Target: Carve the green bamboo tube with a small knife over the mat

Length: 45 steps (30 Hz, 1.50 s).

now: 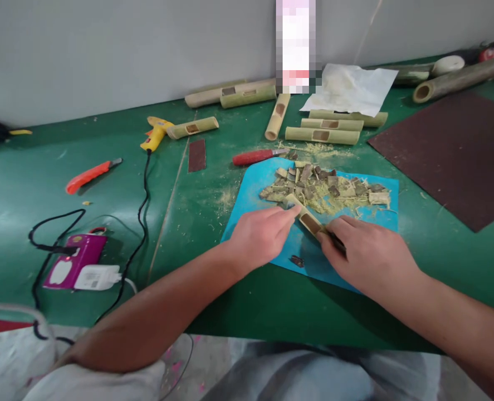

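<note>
A short bamboo tube (pixel 310 221) with a rectangular opening cut in its side slants over a blue sheet (pixel 250 186). My left hand (pixel 265 234) is closed at the tube's far end, its fingertips against the rim. My right hand (pixel 367 250) wraps round the near end, where a dark strip shows under the fingers; I cannot tell whether it is the tube's skin or a separate piece. Bamboo chips (pixel 307 181) and pale shavings (pixel 332 203) lie heaped beyond the hands. One dark chip (pixel 297 260) sits between my wrists.
A red-handled tool (pixel 253 157) lies at the sheet's far edge. Several cut bamboo tubes (pixel 322 135) line the back. At left are a yellow hot glue gun (pixel 157 133), an orange utility knife (pixel 88 176) and a purple power strip (pixel 77 259) with cables. A brown sheet (pixel 451 156) lies right.
</note>
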Tool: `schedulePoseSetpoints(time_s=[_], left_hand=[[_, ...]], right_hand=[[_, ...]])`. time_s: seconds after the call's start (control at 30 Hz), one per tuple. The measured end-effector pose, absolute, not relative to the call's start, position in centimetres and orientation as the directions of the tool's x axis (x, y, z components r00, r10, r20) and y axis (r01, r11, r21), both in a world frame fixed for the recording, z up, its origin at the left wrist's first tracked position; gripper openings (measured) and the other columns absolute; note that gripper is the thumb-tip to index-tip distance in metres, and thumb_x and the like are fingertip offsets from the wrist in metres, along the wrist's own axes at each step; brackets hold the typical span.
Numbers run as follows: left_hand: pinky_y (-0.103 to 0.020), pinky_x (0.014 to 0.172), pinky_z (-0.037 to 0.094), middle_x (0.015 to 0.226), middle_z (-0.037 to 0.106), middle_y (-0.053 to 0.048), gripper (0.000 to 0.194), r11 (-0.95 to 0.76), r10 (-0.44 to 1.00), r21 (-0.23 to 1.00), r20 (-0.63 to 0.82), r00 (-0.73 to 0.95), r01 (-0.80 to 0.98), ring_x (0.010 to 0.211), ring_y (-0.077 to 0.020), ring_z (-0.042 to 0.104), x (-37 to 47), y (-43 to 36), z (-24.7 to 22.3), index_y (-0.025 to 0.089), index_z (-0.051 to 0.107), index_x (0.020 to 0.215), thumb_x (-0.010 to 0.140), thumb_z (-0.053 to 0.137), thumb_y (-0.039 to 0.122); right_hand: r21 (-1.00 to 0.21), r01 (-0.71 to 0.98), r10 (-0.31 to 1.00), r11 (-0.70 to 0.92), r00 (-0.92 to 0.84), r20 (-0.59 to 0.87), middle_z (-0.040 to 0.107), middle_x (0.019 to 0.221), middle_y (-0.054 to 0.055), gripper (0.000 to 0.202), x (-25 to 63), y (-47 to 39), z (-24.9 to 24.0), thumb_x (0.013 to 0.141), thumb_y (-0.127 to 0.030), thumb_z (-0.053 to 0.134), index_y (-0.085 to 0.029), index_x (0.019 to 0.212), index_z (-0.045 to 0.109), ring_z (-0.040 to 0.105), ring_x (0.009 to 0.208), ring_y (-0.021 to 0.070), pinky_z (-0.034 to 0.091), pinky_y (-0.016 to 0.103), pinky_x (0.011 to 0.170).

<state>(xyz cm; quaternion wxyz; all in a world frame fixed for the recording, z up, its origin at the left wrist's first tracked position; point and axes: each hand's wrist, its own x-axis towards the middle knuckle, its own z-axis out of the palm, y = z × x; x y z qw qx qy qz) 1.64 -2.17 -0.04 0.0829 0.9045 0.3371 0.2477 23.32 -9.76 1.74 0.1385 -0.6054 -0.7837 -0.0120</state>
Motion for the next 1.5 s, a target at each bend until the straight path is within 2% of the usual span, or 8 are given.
schedulePoseSetpoints(time_s=[0.2,0.37,0.5,0.67,0.83,1.27,1.37,1.5], left_hand=[[-0.022,0.065,0.054,0.081,0.074,-0.006,0.034,-0.758,0.651,0.322,0.403,0.643,0.567,0.071,-0.0141,0.069,1.64,-2.03,-0.16,0.012,0.068,0.126,0.102,0.046,0.022],[-0.023,0.069,0.056,0.091,0.076,-0.007,0.032,-0.719,0.695,0.363,0.404,0.595,0.593,0.078,-0.0148,0.071,1.62,-1.66,-0.28,0.012,0.070,0.123,0.102,0.048,0.022],[-0.023,0.065,0.056,0.082,0.074,-0.006,0.035,-0.761,0.648,0.341,0.367,0.668,0.552,0.072,-0.0144,0.070,1.61,-1.84,-0.23,0.013,0.067,0.128,0.103,0.044,0.023],[-0.024,0.065,0.055,0.085,0.075,-0.007,0.033,-0.750,0.661,0.357,0.397,0.637,0.557,0.073,-0.0148,0.070,1.66,-1.66,-0.20,0.012,0.069,0.125,0.102,0.047,0.022],[-0.023,0.067,0.055,0.083,0.074,-0.005,0.032,-0.735,0.673,0.422,0.366,0.642,0.530,0.071,-0.0136,0.069,1.64,-1.42,-0.16,0.014,0.069,0.124,0.102,0.047,0.023],[-0.023,0.064,0.055,0.081,0.074,-0.005,0.034,-0.764,0.643,0.368,0.368,0.671,0.530,0.071,-0.0138,0.069,1.79,-1.56,-0.32,0.014,0.068,0.125,0.104,0.045,0.025],[-0.023,0.065,0.054,0.085,0.075,-0.006,0.033,-0.751,0.660,0.352,0.415,0.626,0.558,0.072,-0.0139,0.069,1.81,-1.52,-0.22,0.013,0.070,0.122,0.103,0.046,0.023],[-0.022,0.064,0.053,0.081,0.074,-0.005,0.034,-0.776,0.630,0.331,0.376,0.679,0.537,0.070,-0.0130,0.069,1.81,-1.62,-0.14,0.015,0.068,0.125,0.103,0.044,0.024]], right_hand=[[-0.159,0.949,0.945,0.273,-0.233,0.230,0.061,0.064,0.001,0.034,23.43,-9.73,1.68,0.096,-0.034,0.046,-0.018,0.070,0.062,0.046,0.050,0.0117,0.020,0.030,0.051],[-0.153,0.954,0.951,0.256,-0.221,0.214,0.060,0.063,0.001,0.035,23.35,-9.69,1.70,0.096,-0.035,0.045,-0.018,0.070,0.061,0.046,0.049,0.0117,0.018,0.030,0.050],[-0.161,0.955,0.957,0.250,-0.219,0.192,0.060,0.064,0.001,0.035,23.38,-9.68,1.76,0.095,-0.035,0.045,-0.018,0.069,0.061,0.046,0.049,0.0114,0.017,0.030,0.050],[-0.179,0.957,0.966,0.230,-0.201,0.165,0.063,0.067,0.002,0.035,23.38,-9.79,1.70,0.096,-0.036,0.044,-0.018,0.073,0.063,0.048,0.051,0.0122,0.018,0.030,0.050],[-0.179,0.955,0.963,0.238,-0.208,0.172,0.063,0.067,0.002,0.035,23.27,-9.77,1.73,0.096,-0.035,0.045,-0.018,0.072,0.063,0.049,0.052,0.0124,0.019,0.030,0.051],[-0.191,0.949,0.961,0.250,-0.220,0.165,0.060,0.065,0.001,0.035,23.28,-9.69,1.81,0.096,-0.036,0.044,-0.019,0.069,0.058,0.044,0.050,0.0111,0.018,0.030,0.051],[-0.200,0.951,0.966,0.238,-0.210,0.150,0.061,0.066,0.002,0.035,23.28,-9.68,1.98,0.096,-0.036,0.043,-0.019,0.070,0.059,0.045,0.051,0.0112,0.018,0.030,0.051],[-0.210,0.951,0.971,0.227,-0.205,0.123,0.062,0.067,0.002,0.034,23.29,-9.65,2.02,0.095,-0.036,0.044,-0.019,0.071,0.059,0.045,0.051,0.0112,0.018,0.030,0.051]])
